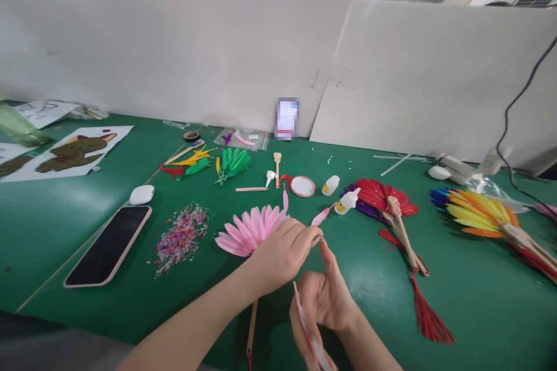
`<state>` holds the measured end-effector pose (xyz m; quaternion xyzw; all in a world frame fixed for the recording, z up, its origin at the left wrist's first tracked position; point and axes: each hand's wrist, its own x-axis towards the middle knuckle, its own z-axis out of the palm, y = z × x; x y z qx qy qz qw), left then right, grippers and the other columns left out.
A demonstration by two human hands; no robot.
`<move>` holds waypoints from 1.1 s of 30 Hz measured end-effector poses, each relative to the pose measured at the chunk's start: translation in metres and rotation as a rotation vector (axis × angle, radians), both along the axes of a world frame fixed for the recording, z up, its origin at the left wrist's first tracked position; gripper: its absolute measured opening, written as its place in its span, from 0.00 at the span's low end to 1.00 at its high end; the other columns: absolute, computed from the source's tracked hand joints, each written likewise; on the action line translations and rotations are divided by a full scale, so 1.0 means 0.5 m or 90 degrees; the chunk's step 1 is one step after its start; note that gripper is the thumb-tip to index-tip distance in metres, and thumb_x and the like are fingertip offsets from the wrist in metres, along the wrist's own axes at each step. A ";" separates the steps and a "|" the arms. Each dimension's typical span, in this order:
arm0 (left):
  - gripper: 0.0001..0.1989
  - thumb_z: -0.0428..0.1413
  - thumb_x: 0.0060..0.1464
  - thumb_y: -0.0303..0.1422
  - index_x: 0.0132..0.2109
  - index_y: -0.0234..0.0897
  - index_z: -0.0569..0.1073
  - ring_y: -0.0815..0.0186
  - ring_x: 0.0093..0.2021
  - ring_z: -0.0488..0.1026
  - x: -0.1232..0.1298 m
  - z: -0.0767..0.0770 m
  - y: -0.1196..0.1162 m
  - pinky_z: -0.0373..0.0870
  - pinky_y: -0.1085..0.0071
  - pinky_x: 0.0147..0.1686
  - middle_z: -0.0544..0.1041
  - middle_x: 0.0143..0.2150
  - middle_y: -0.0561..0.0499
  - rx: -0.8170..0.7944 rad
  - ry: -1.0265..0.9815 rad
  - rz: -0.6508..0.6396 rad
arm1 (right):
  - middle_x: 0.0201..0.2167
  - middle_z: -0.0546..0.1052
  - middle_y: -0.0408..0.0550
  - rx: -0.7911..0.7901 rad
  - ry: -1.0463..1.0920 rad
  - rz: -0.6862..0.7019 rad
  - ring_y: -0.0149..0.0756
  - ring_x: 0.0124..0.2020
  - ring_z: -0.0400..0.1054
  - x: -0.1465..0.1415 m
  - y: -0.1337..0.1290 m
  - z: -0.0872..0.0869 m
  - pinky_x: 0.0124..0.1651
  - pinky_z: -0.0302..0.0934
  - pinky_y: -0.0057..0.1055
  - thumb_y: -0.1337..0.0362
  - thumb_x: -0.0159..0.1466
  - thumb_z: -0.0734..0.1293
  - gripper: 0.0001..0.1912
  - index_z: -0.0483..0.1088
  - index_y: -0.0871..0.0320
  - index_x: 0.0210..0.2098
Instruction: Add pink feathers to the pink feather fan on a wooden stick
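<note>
My left hand (pixel 278 255) reaches over the right part of a pink feather fan (pixel 243 232), its fingers pinched together at the fingertips of my right hand (pixel 324 295). What the left fingers hold, if anything, is too small to tell. Pale pink feathers (pixel 307 324) are held in the curled lower fingers of my right hand, while its index finger points up to the left hand. The fan's wooden handle (pixel 252 324) extends below my left forearm. One loose pink feather (pixel 322 216) lies just beyond the hands, and another (pixel 285 199) stands near the fan's top edge.
Glue bottles (pixel 347 203), a round white disc (pixel 303 186) and green feathers (pixel 234 164) lie beyond the hands. A phone (pixel 108 246) and sequins (pixel 181 237) are at left. Red (pixel 387 197) and yellow-orange (pixel 483 214) feather fans lie at right. Another phone (pixel 287 119) leans on the white board.
</note>
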<state>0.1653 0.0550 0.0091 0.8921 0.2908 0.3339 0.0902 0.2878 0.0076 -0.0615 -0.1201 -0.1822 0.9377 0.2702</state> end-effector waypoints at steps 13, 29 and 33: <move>0.13 0.40 0.59 0.21 0.46 0.33 0.66 0.64 0.36 0.65 0.004 -0.024 -0.002 0.65 0.65 0.38 0.71 0.36 0.47 -0.021 -0.021 0.029 | 0.07 0.67 0.56 0.048 0.013 0.001 0.33 0.11 0.64 -0.005 -0.003 0.002 0.14 0.54 0.26 0.29 0.46 0.26 0.59 0.69 0.68 0.09; 0.14 0.40 0.64 0.29 0.52 0.35 0.65 0.65 0.42 0.67 -0.006 0.008 0.000 0.66 0.66 0.44 0.73 0.41 0.47 -0.208 -0.053 -0.037 | 0.10 0.69 0.60 0.045 0.009 0.016 0.32 0.11 0.62 -0.005 0.002 0.003 0.16 0.56 0.27 0.26 0.44 0.30 0.60 0.70 0.70 0.10; 0.13 0.40 0.64 0.27 0.49 0.35 0.65 0.65 0.41 0.66 -0.006 0.004 0.000 0.65 0.67 0.43 0.73 0.41 0.47 -0.188 -0.030 -0.026 | 0.09 0.68 0.58 0.017 -0.014 0.011 0.31 0.12 0.61 -0.007 0.001 -0.001 0.18 0.57 0.27 0.26 0.45 0.32 0.59 0.70 0.70 0.11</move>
